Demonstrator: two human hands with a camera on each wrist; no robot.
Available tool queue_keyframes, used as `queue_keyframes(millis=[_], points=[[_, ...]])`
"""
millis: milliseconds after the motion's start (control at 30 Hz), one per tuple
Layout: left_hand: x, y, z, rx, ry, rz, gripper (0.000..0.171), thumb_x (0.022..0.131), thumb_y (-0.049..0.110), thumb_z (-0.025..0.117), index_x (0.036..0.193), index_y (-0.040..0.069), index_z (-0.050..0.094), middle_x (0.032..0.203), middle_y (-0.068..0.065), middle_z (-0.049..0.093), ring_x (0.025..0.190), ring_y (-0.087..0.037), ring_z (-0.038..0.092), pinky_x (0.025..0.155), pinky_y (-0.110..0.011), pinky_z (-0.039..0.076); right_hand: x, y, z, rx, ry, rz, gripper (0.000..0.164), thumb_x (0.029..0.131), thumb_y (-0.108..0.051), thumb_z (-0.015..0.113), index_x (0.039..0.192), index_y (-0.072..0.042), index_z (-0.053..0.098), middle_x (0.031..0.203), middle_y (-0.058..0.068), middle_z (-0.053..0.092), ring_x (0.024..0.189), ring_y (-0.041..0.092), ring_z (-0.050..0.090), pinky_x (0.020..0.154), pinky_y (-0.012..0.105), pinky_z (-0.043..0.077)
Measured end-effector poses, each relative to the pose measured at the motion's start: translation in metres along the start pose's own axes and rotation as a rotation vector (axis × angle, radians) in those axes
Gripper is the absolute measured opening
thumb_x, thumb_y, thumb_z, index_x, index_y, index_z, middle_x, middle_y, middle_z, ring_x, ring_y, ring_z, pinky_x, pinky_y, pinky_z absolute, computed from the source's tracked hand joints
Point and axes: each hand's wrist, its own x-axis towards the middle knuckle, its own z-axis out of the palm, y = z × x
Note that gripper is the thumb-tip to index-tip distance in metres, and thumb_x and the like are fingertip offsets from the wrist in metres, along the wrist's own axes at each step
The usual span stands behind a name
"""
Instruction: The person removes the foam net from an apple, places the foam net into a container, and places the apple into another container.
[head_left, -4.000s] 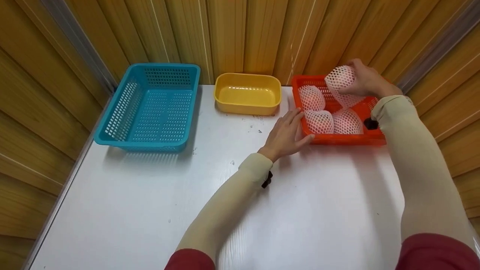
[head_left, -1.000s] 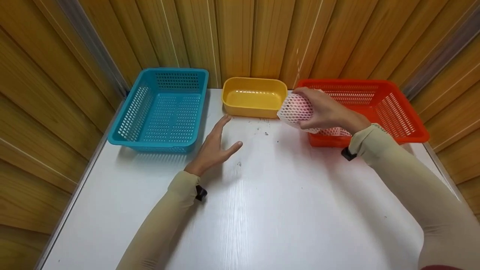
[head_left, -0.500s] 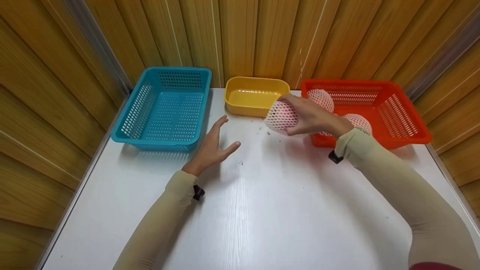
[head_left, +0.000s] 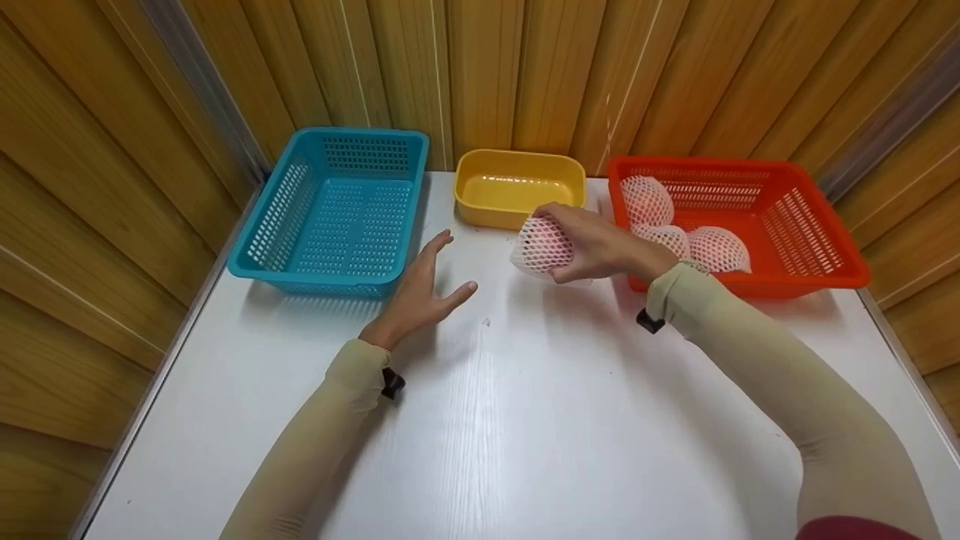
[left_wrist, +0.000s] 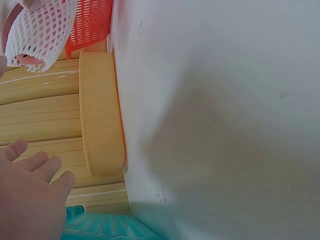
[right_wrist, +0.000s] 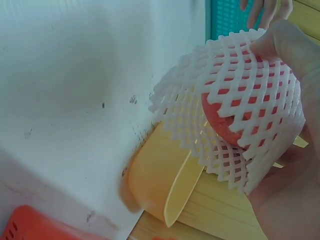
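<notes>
My right hand holds a round red fruit in a white foam net over the table, in front of the yellow tub. In the right wrist view, thumb and fingers curl round the foam net, and bare red fruit shows at its open end. My left hand is held out with nothing in it, thumb spread from straight fingers, just right of the blue basket. Several more netted fruits lie in the left part of the red basket.
At the back left stands a blue perforated basket with nothing in it. The yellow tub, also with nothing inside, sits against the wooden wall between the two baskets. A white table lies beneath everything.
My right hand has lifted the netted fruit out of the red basket and carried it left and nearer. My left hand has left that basket's edge and moved left beside the blue basket.
</notes>
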Motion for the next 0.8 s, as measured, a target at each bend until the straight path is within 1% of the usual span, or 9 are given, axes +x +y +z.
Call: queue_keyframes(millis=[167,400,500,700,800], points=[[0.0,-0.001,-0.001,0.008,0.002,0.007,0.095,0.09,0.057,0.069,0.162,0.017,0.022,0.169,-0.003,0.026,0.154,-0.023,0.025,0.123,-0.051,0.024,0.007,-0.002,0.008,0.003,-0.005,-0.017,0.09,0.077,-0.031,0.088,0.149,-0.017,0.037,0.139,0.004,0.052,0.124,0.024,0.05,0.113,0.049,0.041],[-0.002,-0.005,0.0,-0.002,0.007,0.059,0.091,0.092,0.053,0.069,0.161,0.012,0.025,0.167,-0.006,0.029,0.153,-0.024,0.029,0.124,-0.047,0.024,0.013,-0.003,0.023,0.024,-0.026,-0.039,0.091,0.077,-0.027,0.089,0.151,-0.018,0.036,0.142,0.003,0.05,0.128,0.023,0.047,0.116,0.049,0.038],[-0.003,-0.007,0.0,-0.014,0.009,0.069,0.091,0.092,0.052,0.069,0.161,0.011,0.025,0.166,-0.007,0.031,0.153,-0.024,0.029,0.124,-0.046,0.025,0.017,-0.003,0.029,0.031,-0.034,-0.046,0.091,0.077,-0.028,0.089,0.151,-0.017,0.035,0.142,0.003,0.049,0.128,0.023,0.047,0.116,0.051,0.038],[-0.004,-0.009,0.0,-0.04,0.018,0.093,0.088,0.093,0.041,0.073,0.16,0.009,0.026,0.165,-0.012,0.033,0.152,-0.026,0.031,0.124,-0.047,0.025,0.023,-0.002,0.037,0.017,-0.039,-0.086,0.091,0.078,-0.029,0.088,0.151,-0.016,0.035,0.142,0.005,0.049,0.127,0.023,0.048,0.116,0.047,0.038],[-0.004,-0.01,0.0,-0.039,0.018,0.095,0.088,0.093,0.043,0.072,0.16,0.009,0.026,0.165,-0.012,0.033,0.152,-0.026,0.031,0.124,-0.046,0.025,0.025,-0.001,0.04,0.011,-0.048,-0.079,0.092,0.079,-0.029,0.087,0.152,-0.017,0.034,0.143,0.006,0.049,0.127,0.023,0.047,0.116,0.047,0.037]])
